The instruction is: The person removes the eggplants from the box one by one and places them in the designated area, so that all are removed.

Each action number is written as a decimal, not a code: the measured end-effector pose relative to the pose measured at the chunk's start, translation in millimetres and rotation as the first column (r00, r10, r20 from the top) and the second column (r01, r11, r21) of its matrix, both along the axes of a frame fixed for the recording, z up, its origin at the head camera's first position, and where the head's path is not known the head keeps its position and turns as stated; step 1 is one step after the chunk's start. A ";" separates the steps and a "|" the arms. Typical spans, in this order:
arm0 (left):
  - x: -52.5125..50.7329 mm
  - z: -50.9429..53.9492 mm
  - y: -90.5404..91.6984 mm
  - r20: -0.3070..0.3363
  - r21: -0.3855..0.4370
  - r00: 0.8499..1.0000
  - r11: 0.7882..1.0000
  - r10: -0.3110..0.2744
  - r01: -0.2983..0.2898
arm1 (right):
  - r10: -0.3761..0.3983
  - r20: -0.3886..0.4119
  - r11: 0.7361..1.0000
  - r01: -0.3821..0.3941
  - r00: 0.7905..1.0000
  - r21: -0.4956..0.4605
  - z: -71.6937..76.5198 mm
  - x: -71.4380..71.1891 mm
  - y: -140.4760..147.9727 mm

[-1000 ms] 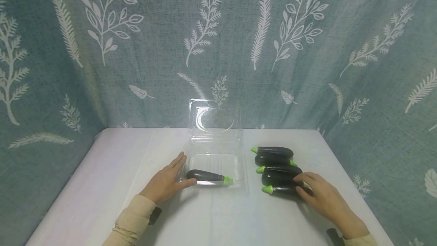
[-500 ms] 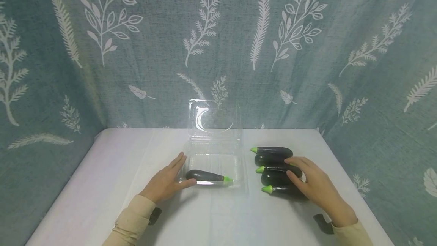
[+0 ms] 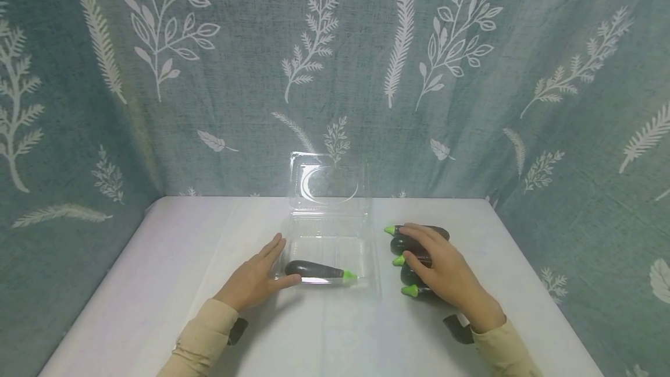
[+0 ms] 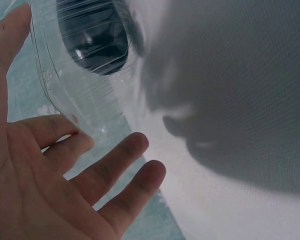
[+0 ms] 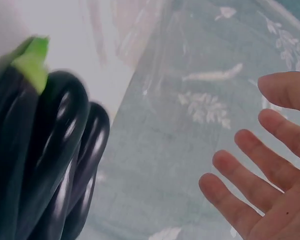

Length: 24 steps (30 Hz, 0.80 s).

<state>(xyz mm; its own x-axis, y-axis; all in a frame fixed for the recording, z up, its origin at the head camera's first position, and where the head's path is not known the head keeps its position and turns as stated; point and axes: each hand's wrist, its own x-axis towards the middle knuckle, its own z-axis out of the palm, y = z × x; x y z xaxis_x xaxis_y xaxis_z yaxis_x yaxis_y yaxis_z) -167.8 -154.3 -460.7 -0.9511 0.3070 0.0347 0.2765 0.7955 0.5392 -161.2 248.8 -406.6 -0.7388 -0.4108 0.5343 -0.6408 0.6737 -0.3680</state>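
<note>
A clear plastic clamshell container (image 3: 327, 246) stands in the middle with its lid (image 3: 330, 185) raised. One dark eggplant (image 3: 314, 269) with a green stem end lies inside along the front wall; the left wrist view shows it through the plastic. My left hand (image 3: 253, 281) touches the container's left side, fingers extended. Several more eggplants (image 3: 405, 243) lie in a row at the right, partly covered by my right hand (image 3: 447, 269) in the head view. In the right wrist view, the right hand's fingers (image 5: 250, 145) are spread, hold nothing and are apart from the eggplants.
A white cloth covers the table (image 3: 345, 336). Blue-green curtains (image 3: 251, 103) with white leaf patterns hang behind and at both sides, and the raised lid stands close to the back one.
My right hand has moved left and away from me, from the nearest eggplant's end to over the row. My left hand, the container and the eggplants have stayed put.
</note>
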 end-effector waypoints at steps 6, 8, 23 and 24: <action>0.1 -0.3 0.3 -0.004 -0.002 1.000 1.000 -0.003 0.003 | 0.058 0.028 0.998 -0.058 0.998 -0.014 0.7 -9.0 -20.7; 0.3 -0.5 0.6 -0.006 -0.004 1.000 1.000 -0.003 0.003 | 0.065 0.030 0.998 -0.065 0.997 -0.008 0.8 -12.0 -26.8; 0.4 0.2 -0.7 -0.006 0.002 1.000 1.000 0.004 -0.004 | 0.109 0.080 0.994 -0.111 0.991 0.019 4.3 -25.4 -70.3; 0.4 0.0 -0.6 -0.003 0.004 1.000 1.000 0.004 -0.004 | 0.117 0.083 0.993 -0.119 0.990 0.020 4.1 -25.6 -73.1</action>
